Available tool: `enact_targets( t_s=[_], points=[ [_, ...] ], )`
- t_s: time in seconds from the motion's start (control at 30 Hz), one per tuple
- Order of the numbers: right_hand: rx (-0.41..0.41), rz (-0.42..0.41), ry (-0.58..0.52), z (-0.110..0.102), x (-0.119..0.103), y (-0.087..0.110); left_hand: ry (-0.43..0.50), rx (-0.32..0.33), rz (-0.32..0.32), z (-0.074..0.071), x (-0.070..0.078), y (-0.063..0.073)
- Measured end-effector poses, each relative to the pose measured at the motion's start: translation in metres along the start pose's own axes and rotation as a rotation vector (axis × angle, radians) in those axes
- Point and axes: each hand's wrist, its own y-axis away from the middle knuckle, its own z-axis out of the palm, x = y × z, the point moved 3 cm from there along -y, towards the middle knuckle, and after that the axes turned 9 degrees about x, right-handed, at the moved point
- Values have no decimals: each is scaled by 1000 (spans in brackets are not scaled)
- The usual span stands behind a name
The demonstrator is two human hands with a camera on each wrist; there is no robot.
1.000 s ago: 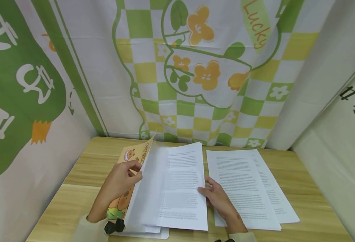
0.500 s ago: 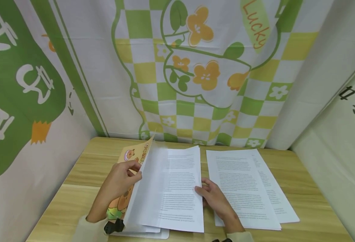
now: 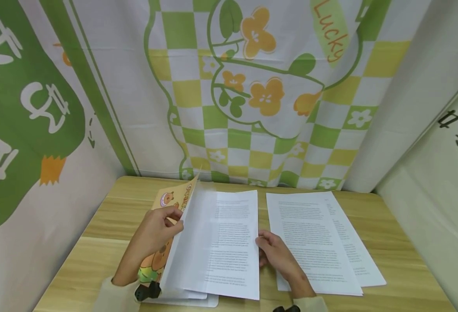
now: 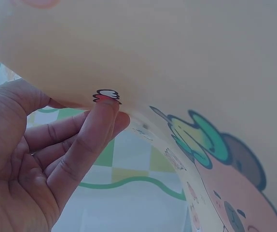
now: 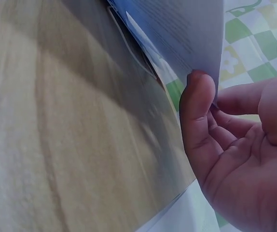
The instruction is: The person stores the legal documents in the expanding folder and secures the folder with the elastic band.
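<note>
In the head view, a folder with an orange cartoon-bear cover [image 3: 168, 199] stands partly raised at the table's left. My left hand [image 3: 156, 232] pinches the cover's edge, and the left wrist view shows the thumb and fingers [image 4: 88, 140] on it. Inside the folder is a translucent sleeve [image 3: 193, 242]. Printed paper [image 3: 234, 247] lies with its left part behind that sleeve and its right part sticking out. My right hand [image 3: 277, 255] holds the paper's right edge between thumb and fingers; the right wrist view shows this grip on the paper [image 5: 191, 38] too.
To the right, two overlapping lots of printed sheets [image 3: 310, 242] lie on the wooden table [image 3: 404, 268]. Behind the table hangs a green-and-yellow checked curtain [image 3: 252, 143]. Pale cloth walls stand on both sides.
The printed paper has moved left, further behind the translucent sleeve. My right hand went left with it, then its thumb slid back towards the paper's edge. My left hand stays put on the cover.
</note>
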Motion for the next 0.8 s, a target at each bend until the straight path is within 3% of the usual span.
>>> enact_targets(
  t_s=[0.37,0.6,0.8],
  points=[
    [45,-39,51,0,-2,-4,4,-8,-39,1,0,0],
    [44,-53,33,4,-3,-6,-2,-2,-4,2,-1,-2],
    [42,-43,42,9,-1,-7,6,-2,-9,2,0,-1]
  ],
)
